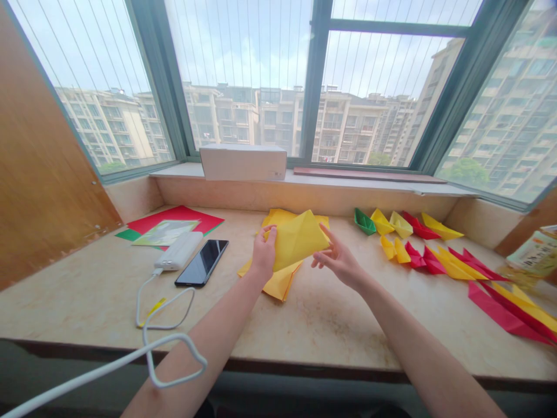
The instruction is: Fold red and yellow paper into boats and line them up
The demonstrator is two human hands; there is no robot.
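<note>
A folded sheet of yellow paper [300, 239] is held up above the counter, tilted, with crease lines on its face. My left hand [264, 251] grips its left edge, thumb in front. At its right edge is my right hand [337, 255], fingers apart, the index fingertip close against the paper; whether it touches is hard to see. Beneath lie more yellow paper sheets [282, 288], partly hidden by the held sheet and my left hand.
Folded paper boats and shapes in green, yellow and red [421, 259] line the right side, near a bottle [533, 255]. To the left are a black phone [202, 263], a white power bank [178, 251] with a looping cable [150, 328], and red paper [185, 213]. A white box [243, 162] stands on the sill.
</note>
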